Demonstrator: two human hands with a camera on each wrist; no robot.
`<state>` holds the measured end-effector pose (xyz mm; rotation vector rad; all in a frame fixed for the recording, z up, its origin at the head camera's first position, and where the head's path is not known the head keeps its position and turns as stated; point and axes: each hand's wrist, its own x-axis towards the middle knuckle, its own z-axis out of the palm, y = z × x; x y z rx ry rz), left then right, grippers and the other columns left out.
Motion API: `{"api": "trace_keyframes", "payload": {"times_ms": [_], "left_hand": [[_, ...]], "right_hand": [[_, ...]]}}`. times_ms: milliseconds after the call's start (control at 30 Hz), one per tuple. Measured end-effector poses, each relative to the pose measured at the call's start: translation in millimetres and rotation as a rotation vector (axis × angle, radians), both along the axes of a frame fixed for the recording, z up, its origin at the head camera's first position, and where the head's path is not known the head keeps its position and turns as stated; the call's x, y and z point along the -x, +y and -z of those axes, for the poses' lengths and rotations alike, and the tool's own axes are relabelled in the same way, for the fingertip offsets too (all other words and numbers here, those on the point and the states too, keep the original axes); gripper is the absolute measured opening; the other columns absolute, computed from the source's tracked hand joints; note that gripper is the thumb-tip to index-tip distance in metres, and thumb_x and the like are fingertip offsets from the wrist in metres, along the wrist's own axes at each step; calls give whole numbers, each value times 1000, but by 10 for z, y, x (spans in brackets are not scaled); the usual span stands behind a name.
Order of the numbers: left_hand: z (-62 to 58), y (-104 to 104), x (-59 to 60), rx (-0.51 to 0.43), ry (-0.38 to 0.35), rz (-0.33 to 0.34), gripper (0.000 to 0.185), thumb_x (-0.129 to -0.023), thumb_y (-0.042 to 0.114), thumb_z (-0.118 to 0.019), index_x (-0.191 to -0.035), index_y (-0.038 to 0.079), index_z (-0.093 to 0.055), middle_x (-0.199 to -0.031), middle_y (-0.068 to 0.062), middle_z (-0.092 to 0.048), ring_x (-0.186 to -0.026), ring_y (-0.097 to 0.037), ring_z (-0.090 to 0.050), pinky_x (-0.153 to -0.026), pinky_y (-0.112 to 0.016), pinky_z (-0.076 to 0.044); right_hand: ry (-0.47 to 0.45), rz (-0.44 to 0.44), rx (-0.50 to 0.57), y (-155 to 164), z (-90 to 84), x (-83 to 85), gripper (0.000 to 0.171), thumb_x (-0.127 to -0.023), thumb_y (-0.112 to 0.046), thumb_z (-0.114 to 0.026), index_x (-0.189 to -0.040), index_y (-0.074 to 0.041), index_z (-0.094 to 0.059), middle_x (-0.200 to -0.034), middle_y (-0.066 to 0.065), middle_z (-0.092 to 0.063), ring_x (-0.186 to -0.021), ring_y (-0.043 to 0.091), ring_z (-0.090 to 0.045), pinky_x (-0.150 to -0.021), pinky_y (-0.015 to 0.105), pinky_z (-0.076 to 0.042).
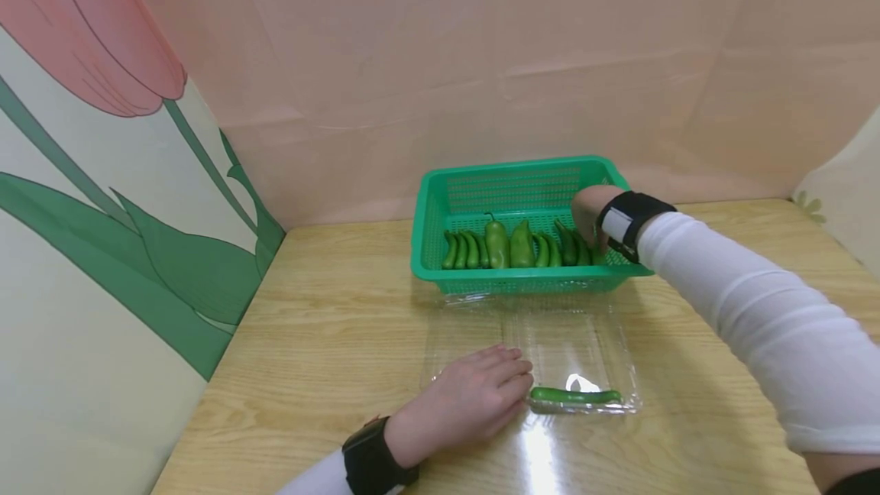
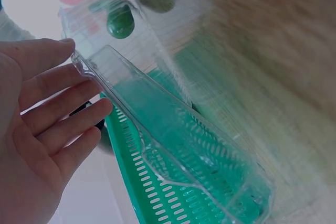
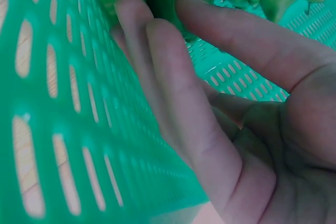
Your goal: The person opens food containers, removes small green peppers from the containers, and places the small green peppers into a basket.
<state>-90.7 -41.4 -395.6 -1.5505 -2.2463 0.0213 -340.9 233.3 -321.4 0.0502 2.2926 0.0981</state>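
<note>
Right hand (image 1: 590, 214), fingers relaxed, reaches among peppers (image 1: 520, 247) in the green basket (image 1: 440, 208); left hand (image 1: 474, 396) lies flat on the clear tray (image 1: 591, 350)

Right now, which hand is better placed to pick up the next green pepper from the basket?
The right hand: it is already inside the green basket with fingertips at the peppers. The left hand lies flat on the clear tray.

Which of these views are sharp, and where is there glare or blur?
Head view: sharp, with glare on the clear tray beside the pepper and a bright streak on the table. Left wrist view: the left hand and tray edge are fairly clear, the upper right is smeared. Right wrist view: the right hand is sharp, the basket wall soft.
</note>
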Motion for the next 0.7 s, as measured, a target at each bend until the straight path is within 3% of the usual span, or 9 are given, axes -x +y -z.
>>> {"api": "trace_keyframes", "payload": {"times_ms": [133,367,700], "left_hand": [[0,1,1,4,-7,-2,28,-95,30,-53,-116,15,-65,-125,-2,-63,-122,-18,-56,-112,-32,-36],[4,1,7,3,-3,-1,28,-95,30,-53,-115,15,-66,-123,-2,-64,-121,-18,-56,-111,-32,-38],[4,13,8,12,-19,-2,28,-95,30,-53,-115,15,-65,-124,-2,-63,-121,-17,-56,-111,-32,-38]], "right_hand": [[-13,-3,6,-11,-26,-31,19,-89,-11,-61,-96,3,-73,-91,5,-74,-113,35,-57,-101,46,-46],[-46,-9,-7,-30,-62,-76,23,-91,-13,-59,-101,4,-71,-98,6,-73,-120,38,-49,-102,44,-46],[-33,-16,11,3,-50,-72,25,-91,-12,-59,-105,6,-68,-97,8,-73,-108,31,-60,-97,42,-50]]}}
